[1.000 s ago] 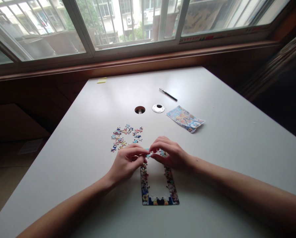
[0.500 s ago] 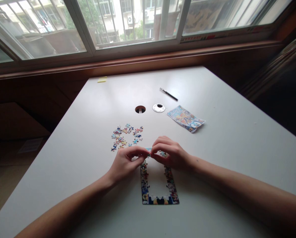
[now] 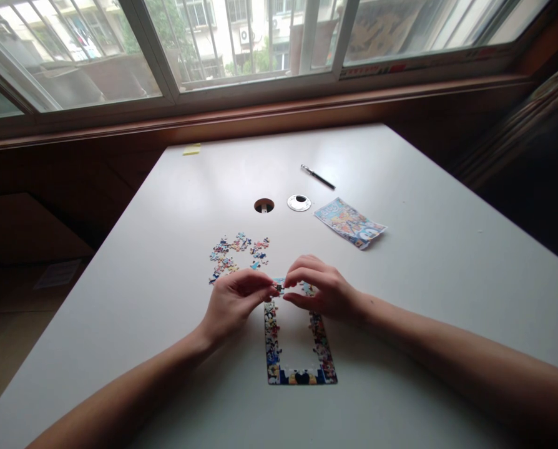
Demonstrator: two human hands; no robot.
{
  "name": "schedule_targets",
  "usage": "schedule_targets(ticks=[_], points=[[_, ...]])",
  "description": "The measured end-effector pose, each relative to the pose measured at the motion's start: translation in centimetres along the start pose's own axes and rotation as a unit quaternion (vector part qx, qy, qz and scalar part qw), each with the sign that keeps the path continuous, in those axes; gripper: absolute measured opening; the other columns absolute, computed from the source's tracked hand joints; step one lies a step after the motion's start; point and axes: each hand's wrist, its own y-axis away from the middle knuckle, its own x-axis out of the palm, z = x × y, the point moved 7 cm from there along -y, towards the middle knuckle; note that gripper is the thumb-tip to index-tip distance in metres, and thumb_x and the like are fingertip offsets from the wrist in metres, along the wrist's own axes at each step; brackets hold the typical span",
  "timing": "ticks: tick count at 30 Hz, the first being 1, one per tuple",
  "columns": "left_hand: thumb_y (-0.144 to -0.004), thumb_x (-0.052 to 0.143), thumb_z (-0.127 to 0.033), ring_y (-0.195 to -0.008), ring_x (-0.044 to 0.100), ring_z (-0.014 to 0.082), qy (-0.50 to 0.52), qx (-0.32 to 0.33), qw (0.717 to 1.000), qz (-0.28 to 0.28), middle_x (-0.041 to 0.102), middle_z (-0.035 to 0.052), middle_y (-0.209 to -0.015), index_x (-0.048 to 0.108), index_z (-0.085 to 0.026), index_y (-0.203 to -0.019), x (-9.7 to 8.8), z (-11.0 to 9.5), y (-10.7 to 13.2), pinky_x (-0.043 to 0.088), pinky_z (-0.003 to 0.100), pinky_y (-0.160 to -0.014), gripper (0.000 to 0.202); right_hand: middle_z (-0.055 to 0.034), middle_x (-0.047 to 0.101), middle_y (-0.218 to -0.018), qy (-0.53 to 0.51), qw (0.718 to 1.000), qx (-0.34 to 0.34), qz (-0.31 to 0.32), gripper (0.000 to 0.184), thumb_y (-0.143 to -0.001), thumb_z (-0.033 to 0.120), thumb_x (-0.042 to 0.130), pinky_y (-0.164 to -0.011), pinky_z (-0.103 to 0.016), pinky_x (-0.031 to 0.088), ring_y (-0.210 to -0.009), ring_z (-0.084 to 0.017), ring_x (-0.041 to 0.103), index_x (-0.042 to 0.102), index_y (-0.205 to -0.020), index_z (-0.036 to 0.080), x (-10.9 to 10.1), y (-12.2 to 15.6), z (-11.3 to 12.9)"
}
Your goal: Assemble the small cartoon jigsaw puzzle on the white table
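Note:
Between the thumb and forefinger of my left hand (image 3: 236,298) is a small dark puzzle piece (image 3: 278,287). My right hand (image 3: 320,287) is close beside it, with thumb and forefinger apart and nothing seen between them. Both hands are over the top end of a rectangular puzzle border (image 3: 272,343), which lies on the white table with a bare middle. Part of the border's top edge is hidden by my fingers. Loose puzzle pieces (image 3: 223,265) lie scattered just beyond my left hand.
On the white table (image 3: 166,262), a creased picture sheet (image 3: 351,223) lies right of a metal cable-hole cover (image 3: 299,202). An open cable hole (image 3: 264,206) is left of the cover. Farther back are a pen (image 3: 318,177) and a yellow sticky note (image 3: 191,149).
My right thumb and forefinger have parted from the puzzle piece, which now shows in my left fingertips. My left hand has shifted slightly to the left.

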Motion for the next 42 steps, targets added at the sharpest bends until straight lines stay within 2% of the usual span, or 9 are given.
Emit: schedule_targets(ticks=[7,14,18,24,36,42], points=[[-0.079,0.076,-0.025,-0.074,0.072,0.0181,-0.002,-0.022,1.0,0.013,0.074,0.0068,-0.08,0.069,-0.013,-0.088,0.3,0.2,0.1,0.061,0.028,-0.069,0.017,-0.0051,0.064,-0.082,-0.004,1.0,0.008,-0.018,0.004,-0.087,0.018,0.064,-0.072,-0.032,0.048,-0.077,-0.017,0.057,0.062,-0.091,0.019,-0.4,-0.1,0.1],[-0.082,0.074,-0.029,-0.076,0.073,0.0196,-0.013,-0.03,0.999,0.027,0.075,0.0079,-0.081,0.069,-0.013,-0.09,0.5,0.4,0.0,0.061,0.03,-0.072,0.018,-0.0044,0.064,-0.081,0.0,1.0,0.003,-0.014,0.007,-0.085,0.014,0.063,-0.072,-0.032,0.048,-0.076,-0.017,0.057,0.062,-0.089,0.02,-0.2,-0.2,0.3],[-0.087,0.068,-0.029,-0.079,0.072,0.0184,-0.036,-0.013,0.999,0.009,0.074,0.0075,-0.085,0.069,-0.014,-0.094,0.1,0.3,-0.2,0.06,0.031,-0.076,0.017,-0.0047,0.063,-0.08,0.003,0.999,0.031,-0.02,0.006,-0.084,0.015,0.062,-0.071,-0.033,0.048,-0.075,-0.017,0.057,0.062,-0.087,0.02,-0.3,-0.2,-0.1],[-0.084,0.07,-0.022,-0.089,0.069,0.0183,-0.072,0.015,0.997,0.005,0.072,0.0078,-0.095,0.069,-0.014,-0.097,-0.3,0.3,-0.4,0.058,0.032,-0.085,0.016,-0.0044,0.062,-0.079,0.003,0.998,0.061,-0.011,0.003,-0.084,0.016,0.062,-0.07,-0.032,0.048,-0.074,-0.017,0.056,0.063,-0.086,0.019,-0.3,-0.3,-0.7],[-0.084,0.07,-0.023,-0.083,0.067,0.0153,-0.085,0.026,0.996,-0.015,0.069,0.0052,-0.089,0.066,-0.015,-0.093,-0.5,0.3,-0.4,0.056,0.028,-0.08,0.013,-0.0038,0.063,-0.079,0.006,0.998,0.06,0.0,0.003,-0.084,0.017,0.063,-0.071,-0.032,0.048,-0.075,-0.016,0.056,0.063,-0.086,0.019,0.0,-0.2,-0.9],[-0.083,0.07,-0.024,-0.081,0.066,0.0147,-0.086,0.027,0.996,-0.016,0.069,0.0048,-0.088,0.066,-0.015,-0.092,-0.5,0.3,-0.4,0.056,0.028,-0.079,0.013,-0.0041,0.063,-0.079,0.011,0.998,0.063,-0.005,0.005,-0.087,0.023,0.063,-0.07,-0.031,0.047,-0.074,-0.016,0.057,0.064,-0.089,0.018,-0.2,-0.3,-1.0]])
